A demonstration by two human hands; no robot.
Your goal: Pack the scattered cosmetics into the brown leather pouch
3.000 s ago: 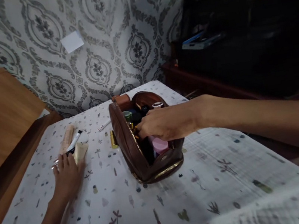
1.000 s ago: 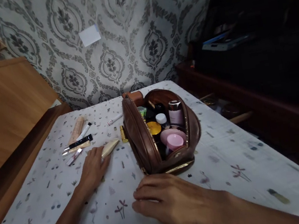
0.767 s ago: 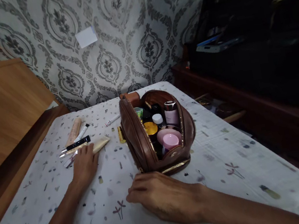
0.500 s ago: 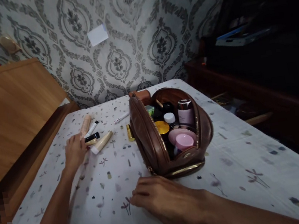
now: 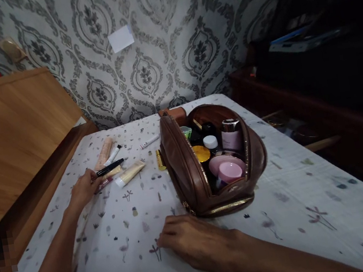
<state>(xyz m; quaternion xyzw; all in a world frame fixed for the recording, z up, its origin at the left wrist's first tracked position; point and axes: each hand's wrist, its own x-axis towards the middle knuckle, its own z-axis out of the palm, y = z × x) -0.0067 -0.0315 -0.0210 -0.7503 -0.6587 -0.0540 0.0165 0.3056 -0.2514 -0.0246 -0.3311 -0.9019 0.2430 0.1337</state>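
Note:
My left hand (image 5: 84, 187) is at the left of the table, its fingers closed on the near end of a slim black pen-shaped cosmetic (image 5: 110, 167). A dark red tube (image 5: 104, 182) lies just under these fingertips. Beside it are a cream squeeze tube (image 5: 130, 173), a peach tube (image 5: 104, 153) and a white tube with a black cap (image 5: 113, 155). My right hand (image 5: 198, 243) rests on the tabletop with curled fingers, in front of a brown cosmetic bag (image 5: 186, 163). Unzipped, the bag shows a pink jar (image 5: 230, 172), a lilac bottle (image 5: 231, 139) and a gold lid (image 5: 201, 153).
A small gold tube (image 5: 160, 160) and a white pen-like stick (image 5: 150, 142) lie left of the bag on the printed tablecloth (image 5: 146, 261). A wooden panel (image 5: 16, 116) borders the left side. Dark furniture stands at right, and patterned wallpaper (image 5: 144, 75) behind.
My left hand has drawn slightly back toward me and left, and more of the black pen-shaped item shows. The cream tube has shifted a little. My right hand stays in place.

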